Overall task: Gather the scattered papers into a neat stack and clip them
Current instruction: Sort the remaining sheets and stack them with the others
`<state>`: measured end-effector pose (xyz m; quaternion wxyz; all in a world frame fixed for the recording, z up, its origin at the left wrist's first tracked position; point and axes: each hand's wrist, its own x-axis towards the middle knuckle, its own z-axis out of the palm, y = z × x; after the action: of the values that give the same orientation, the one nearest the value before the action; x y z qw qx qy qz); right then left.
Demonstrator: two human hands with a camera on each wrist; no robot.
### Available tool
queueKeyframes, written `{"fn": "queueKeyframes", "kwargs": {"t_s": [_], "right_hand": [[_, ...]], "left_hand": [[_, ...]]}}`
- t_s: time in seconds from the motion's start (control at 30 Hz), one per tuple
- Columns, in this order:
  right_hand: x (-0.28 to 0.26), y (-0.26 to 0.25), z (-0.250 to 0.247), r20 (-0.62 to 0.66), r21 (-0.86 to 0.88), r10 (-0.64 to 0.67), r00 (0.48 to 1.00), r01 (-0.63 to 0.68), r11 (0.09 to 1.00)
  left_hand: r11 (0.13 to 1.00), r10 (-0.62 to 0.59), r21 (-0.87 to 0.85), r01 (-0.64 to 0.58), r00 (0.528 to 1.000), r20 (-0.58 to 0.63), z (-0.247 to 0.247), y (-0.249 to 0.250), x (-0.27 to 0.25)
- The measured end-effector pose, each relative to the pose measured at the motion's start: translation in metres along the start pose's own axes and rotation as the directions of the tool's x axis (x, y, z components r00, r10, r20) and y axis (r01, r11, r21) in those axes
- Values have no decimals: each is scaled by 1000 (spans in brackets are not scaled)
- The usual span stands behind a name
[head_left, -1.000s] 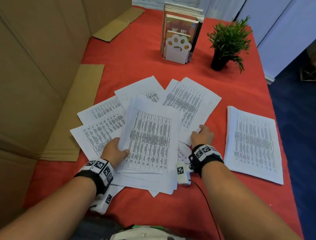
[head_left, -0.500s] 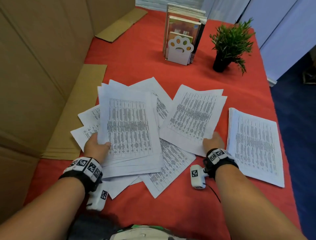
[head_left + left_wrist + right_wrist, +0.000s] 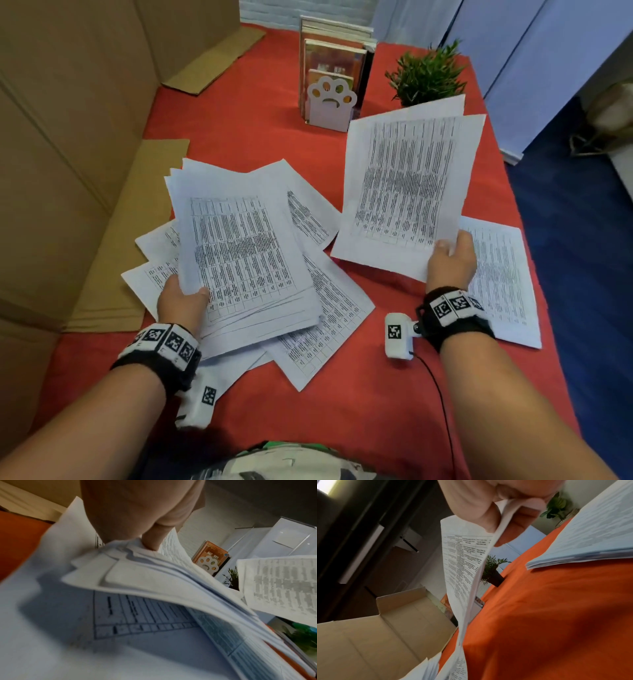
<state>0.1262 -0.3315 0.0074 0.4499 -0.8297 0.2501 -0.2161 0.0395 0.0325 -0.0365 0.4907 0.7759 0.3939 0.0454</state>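
My left hand (image 3: 183, 296) grips the lower left corner of a thick bundle of printed sheets (image 3: 239, 260), raised a little over loose papers (image 3: 325, 329) spread on the red tablecloth (image 3: 359, 411). In the left wrist view the thumb (image 3: 154, 539) presses on top of the bundle (image 3: 154, 577). My right hand (image 3: 450, 255) pinches a few sheets (image 3: 407, 192) by their lower right corner and holds them up off the table. The right wrist view shows these sheets (image 3: 462, 568) hanging edge-on from that pinch. A squared stack of papers (image 3: 503, 281) lies at the right. No clip is in sight.
A paw-shaped white bookend (image 3: 330, 102) with books (image 3: 334, 58) stands at the back, a small potted plant (image 3: 428, 75) to its right. Cardboard boxes (image 3: 51, 171) wall the left side, with a flat cardboard sheet (image 3: 137, 222) on the table. The table's right edge drops to blue floor (image 3: 582, 274).
My right hand has lifted its few sheets off the table and tilted them upright. The left hand's bundle has shifted slightly right and up over the loose papers.
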Motion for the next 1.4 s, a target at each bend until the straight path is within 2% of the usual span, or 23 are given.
{"fn": "queueKeyframes", "kwargs": {"t_s": [0.1, 0.2, 0.27, 0.4, 0.57, 0.63, 0.7, 0.8, 0.97, 1.0, 1.03, 1.17, 1.23, 1.33, 1.37, 1.4], "right_hand": [[-10, -4, 0, 50, 12, -31, 998, 30, 999], [-28, 5, 4, 112, -16, 17, 994, -15, 1000], [-43, 17, 7, 149, -28, 41, 988, -37, 999], [-69, 42, 13, 261, -123, 26, 965, 7, 992], [-51, 38, 4, 200, -124, 46, 979, -21, 992], [-38, 31, 2, 245, -155, 40, 969, -1, 988], [-33, 26, 4, 351, -195, 53, 935, 18, 981], [-49, 21, 9, 515, -206, 83, 853, 29, 978], [-96, 35, 24, 731, -271, 192, 655, 21, 962], [-101, 39, 27, 744, -272, 210, 635, 1, 962], [-103, 39, 28, 738, -272, 234, 633, -39, 962], [-94, 33, 31, 670, -221, 222, 709, -95, 971], [-95, 26, 32, 688, -207, 229, 688, -116, 971], [-102, 19, 36, 729, -274, 282, 623, -112, 955], [-101, 18, 35, 726, -304, 290, 623, -88, 949], [-98, 21, 35, 718, -300, 268, 642, -62, 952]], "left_hand": [[997, 21, -78, -21, 1000, 0, -4, 4, -1], [994, 45, -103, -40, 998, 54, -3, 9, -6], [997, 55, -64, -48, 993, 107, 0, 8, -10], [1000, 16, -4, -15, 979, 203, 12, -6, -16], [1000, 7, 8, -9, 979, 205, 16, -13, -20], [999, 3, -36, 4, 980, 199, 16, -14, -19], [997, -6, -78, 23, 979, 203, 16, -14, -17], [996, -13, -83, 34, 970, 244, 21, -10, -18], [990, 56, 107, -90, 956, 287, 27, -1, -27], [983, 66, 145, -113, 953, 295, 28, 0, -30], [976, 68, 178, -125, 952, 297, 30, 0, -31], [957, 52, 252, -141, 943, 328, 39, 0, -40], [948, 53, 268, -174, 913, 405, 47, 1, -48], [907, 38, 319, -274, 809, 587, 59, 3, -59], [896, 53, 324, -303, 799, 599, 61, 3, -59], [901, 79, 308, -307, 813, 577, 59, 4, -58]]}}
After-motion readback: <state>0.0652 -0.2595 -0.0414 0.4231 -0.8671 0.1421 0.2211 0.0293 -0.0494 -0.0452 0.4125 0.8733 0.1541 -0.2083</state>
